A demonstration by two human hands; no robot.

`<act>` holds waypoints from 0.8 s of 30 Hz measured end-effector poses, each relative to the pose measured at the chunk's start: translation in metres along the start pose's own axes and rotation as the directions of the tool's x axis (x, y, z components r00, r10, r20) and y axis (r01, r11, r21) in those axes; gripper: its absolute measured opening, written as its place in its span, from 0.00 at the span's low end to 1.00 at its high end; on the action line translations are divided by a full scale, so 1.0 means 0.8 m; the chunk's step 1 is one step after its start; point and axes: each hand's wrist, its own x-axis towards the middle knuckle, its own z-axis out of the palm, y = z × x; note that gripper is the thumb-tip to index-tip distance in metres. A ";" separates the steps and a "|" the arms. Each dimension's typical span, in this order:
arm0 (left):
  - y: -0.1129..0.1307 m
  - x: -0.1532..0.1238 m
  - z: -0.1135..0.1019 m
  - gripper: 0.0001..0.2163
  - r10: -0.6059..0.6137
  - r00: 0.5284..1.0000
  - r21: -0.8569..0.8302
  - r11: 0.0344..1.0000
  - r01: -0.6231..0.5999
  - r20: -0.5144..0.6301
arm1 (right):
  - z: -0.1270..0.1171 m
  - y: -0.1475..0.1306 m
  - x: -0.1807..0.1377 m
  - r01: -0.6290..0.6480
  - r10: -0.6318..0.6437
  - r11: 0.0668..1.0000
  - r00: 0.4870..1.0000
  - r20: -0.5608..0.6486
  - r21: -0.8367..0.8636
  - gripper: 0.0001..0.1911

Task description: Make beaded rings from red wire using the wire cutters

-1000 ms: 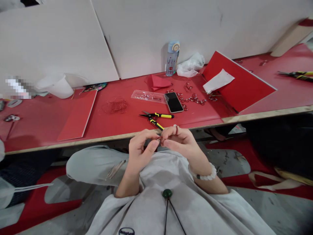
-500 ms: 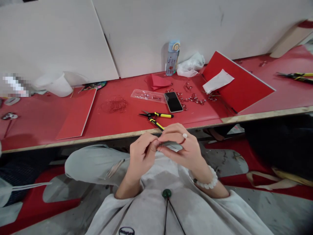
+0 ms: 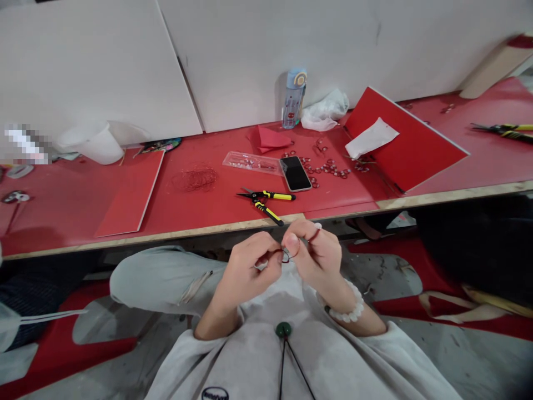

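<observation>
Just in front of the table edge, above my lap, my left hand (image 3: 255, 261) and my right hand (image 3: 313, 254) meet fingertip to fingertip. Between them shows a small dark-red wire loop (image 3: 285, 259), pinched from both sides; its finer detail is too small to make out. My right hand wears a ring with a white ornament and a white bead bracelet (image 3: 353, 309). Yellow-and-black pliers (image 3: 266, 201) lie spread on the table just beyond my hands. A coil of thin red wire (image 3: 195, 178) rests farther left.
On the red table (image 3: 225, 208) are a phone (image 3: 296, 173), a clear plastic tray (image 3: 252, 162) with small bits, and several small red wire loops (image 3: 331, 168). A blue bottle (image 3: 293, 100) stands by the wall. Red boards (image 3: 133, 194) lie left and lean right, and more pliers (image 3: 506, 131) lie far right.
My hands have shifted slightly, the right one turning so its thumb faces up. The small wire loop now shows between my fingertips. Things on the table have not moved.
</observation>
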 end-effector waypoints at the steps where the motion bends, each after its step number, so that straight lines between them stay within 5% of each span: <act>1: -0.001 0.000 0.001 0.09 0.020 1.000 -0.001 1.000 -0.020 -0.012 | 0.001 0.001 0.001 -0.018 0.018 1.000 1.000 -0.005 0.019 0.15; 6: -0.009 -0.005 0.004 0.08 0.114 0.992 -0.044 0.992 -0.116 -0.044 | 0.001 0.002 0.006 -0.190 0.189 0.956 0.982 0.026 0.225 0.25; 12: -0.011 -0.010 0.005 0.06 0.217 0.970 -0.075 0.971 -0.225 -0.107 | -0.004 -0.005 0.012 -0.312 0.301 0.946 0.947 0.109 0.091 0.28; 17: -0.011 -0.015 0.008 0.07 0.246 0.945 -0.066 0.962 -0.265 -0.216 | 0.003 -0.003 0.011 -0.450 0.410 0.881 0.881 0.236 0.150 0.31; 21: -0.011 -0.015 0.009 0.06 0.230 0.935 -0.114 0.957 -0.268 -0.269 | 0.009 0.010 0.005 -0.506 0.395 0.813 0.843 0.366 0.287 0.32; 24: -0.011 -0.015 0.009 0.07 0.172 0.937 -0.123 0.968 -0.218 -0.305 | 0.004 0.015 -0.004 -0.364 0.262 0.867 0.914 0.309 0.341 0.28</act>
